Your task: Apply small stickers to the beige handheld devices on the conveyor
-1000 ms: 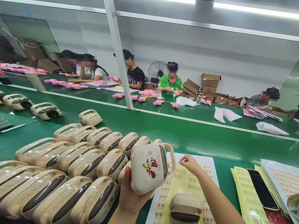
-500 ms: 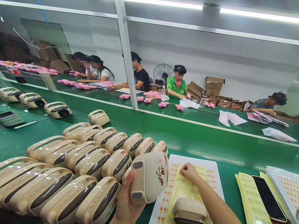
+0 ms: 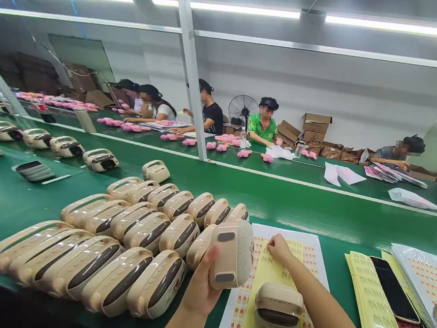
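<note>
My left hand point(image 3: 203, 285) grips a beige speaker point(image 3: 231, 254), its base with two grey pads facing me and its mesh front turned right. My right hand point(image 3: 279, 247) rests with fingers pinched at the upper left part of a yellow label sheet point(image 3: 261, 290); whether a label is between the fingertips is too small to tell. Under the yellow sheet lies a white sheet point(image 3: 313, 241) of small orange stickers. Another beige speaker point(image 3: 278, 308) with a dark panel stands on the yellow sheet, below my right hand.
Rows of beige speakers point(image 3: 98, 266) stand left of my left hand. At right lie more yellow sheets point(image 3: 374, 305), a phone point(image 3: 394, 289) and sticker sheets point(image 3: 427, 269). Several people sit across the green conveyor point(image 3: 277, 194), near pink items point(image 3: 222, 147).
The speaker in my left hand has turned, so its base faces me more and its printed front less. The view has shifted slightly; my right hand stays by the yellow sheet.
</note>
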Demonstrator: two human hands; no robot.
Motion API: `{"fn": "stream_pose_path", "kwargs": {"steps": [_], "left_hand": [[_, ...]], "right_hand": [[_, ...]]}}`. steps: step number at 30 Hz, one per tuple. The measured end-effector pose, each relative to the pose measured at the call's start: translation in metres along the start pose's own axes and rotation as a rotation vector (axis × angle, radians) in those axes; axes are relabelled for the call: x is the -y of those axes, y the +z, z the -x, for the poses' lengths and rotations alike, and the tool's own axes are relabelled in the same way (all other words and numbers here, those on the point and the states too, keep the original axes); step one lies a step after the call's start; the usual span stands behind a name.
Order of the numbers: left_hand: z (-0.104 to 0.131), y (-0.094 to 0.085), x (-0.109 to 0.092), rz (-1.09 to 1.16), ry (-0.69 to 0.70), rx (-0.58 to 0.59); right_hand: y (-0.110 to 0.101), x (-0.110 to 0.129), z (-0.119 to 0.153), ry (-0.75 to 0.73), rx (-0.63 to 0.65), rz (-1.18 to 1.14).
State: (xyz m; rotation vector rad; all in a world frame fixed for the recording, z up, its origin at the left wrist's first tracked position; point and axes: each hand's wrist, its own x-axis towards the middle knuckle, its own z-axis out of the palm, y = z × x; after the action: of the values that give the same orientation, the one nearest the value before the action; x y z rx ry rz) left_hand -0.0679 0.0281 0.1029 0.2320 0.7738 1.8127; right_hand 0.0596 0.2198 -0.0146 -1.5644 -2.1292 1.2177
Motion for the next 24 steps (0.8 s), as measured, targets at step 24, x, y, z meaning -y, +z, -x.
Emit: {"fn": "stream_pose_path", "kwargs": {"steps": [24], "left_hand": [[-0.017,0.020,0.027,-0.211,0.071,0.106]], "right_hand": [[-0.073,0.121,0.149,-0.495,-0.050,-0.391]]}}
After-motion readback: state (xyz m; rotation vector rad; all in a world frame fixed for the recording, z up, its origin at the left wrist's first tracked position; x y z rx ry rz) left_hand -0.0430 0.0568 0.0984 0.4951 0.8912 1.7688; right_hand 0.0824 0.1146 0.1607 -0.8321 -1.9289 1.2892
